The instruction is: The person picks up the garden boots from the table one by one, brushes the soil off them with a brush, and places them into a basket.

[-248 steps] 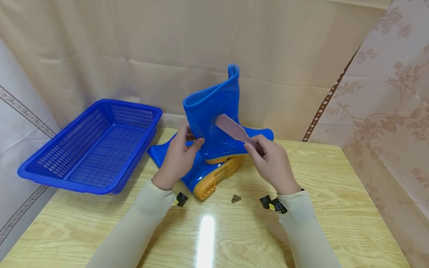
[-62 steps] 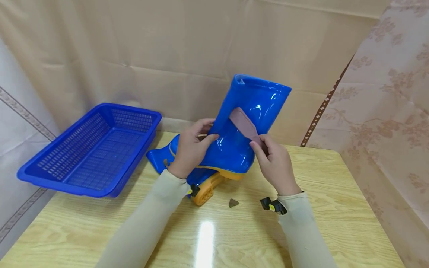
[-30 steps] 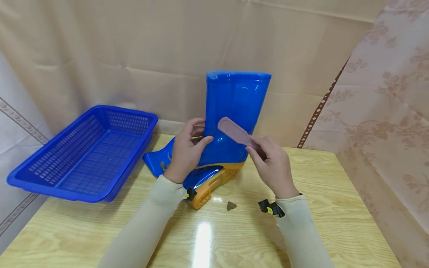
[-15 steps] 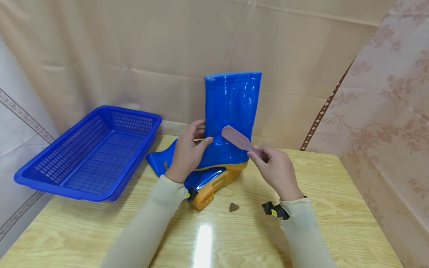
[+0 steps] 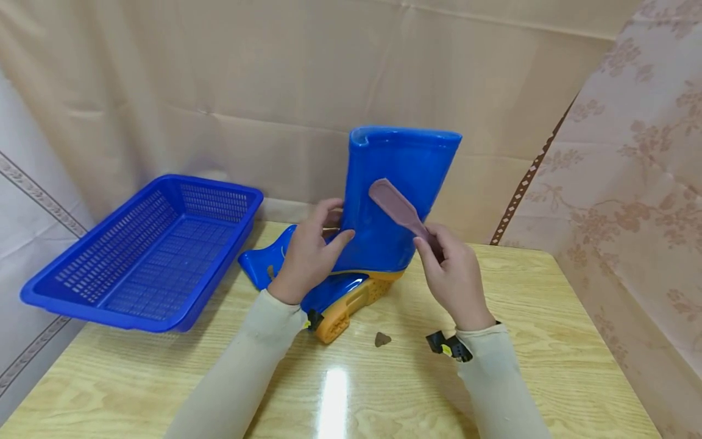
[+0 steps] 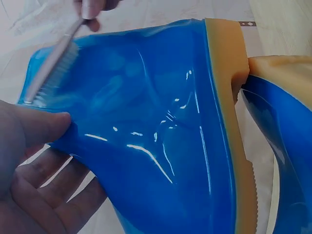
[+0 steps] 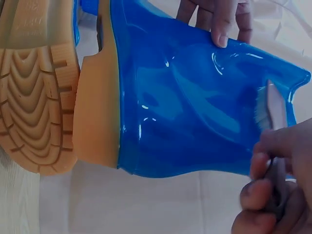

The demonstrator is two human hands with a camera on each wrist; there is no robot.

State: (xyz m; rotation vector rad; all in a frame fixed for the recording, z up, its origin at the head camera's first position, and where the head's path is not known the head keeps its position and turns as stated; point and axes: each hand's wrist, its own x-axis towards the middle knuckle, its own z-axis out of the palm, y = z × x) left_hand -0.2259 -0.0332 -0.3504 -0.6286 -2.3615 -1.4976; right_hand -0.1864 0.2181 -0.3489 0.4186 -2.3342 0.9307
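My left hand [image 5: 309, 256] grips a blue rubber boot [image 5: 403, 164] at its front, thumb on the near side and fingers behind. The boot stands fairly upright, its shaft leaning right. In my right hand [image 5: 455, 277] is a mauve brush [image 5: 396, 205], held by its handle. Pale bristles of the brush [image 7: 263, 109] touch the upper shaft in the right wrist view. Below the held boot lies a second blue boot [image 5: 334, 291] on its side, its orange sole [image 5: 353, 305] facing me. My left hand hides part of both boots.
A blue slotted plastic basket [image 5: 216, 289] stands on the left of the wooden table [image 5: 521, 341]. One small brown piece [image 5: 382, 339] lies in front of the boots. A brown patch [image 5: 270, 272] shows on the lying boot. Cloth curtains [image 5: 219, 73] hang behind and beside the table.
Over the last half second the brush has moved up the shaft, and the held boot's top has swung right. Some eight seconds ago the boot's opening faced left. Both grips are kept.
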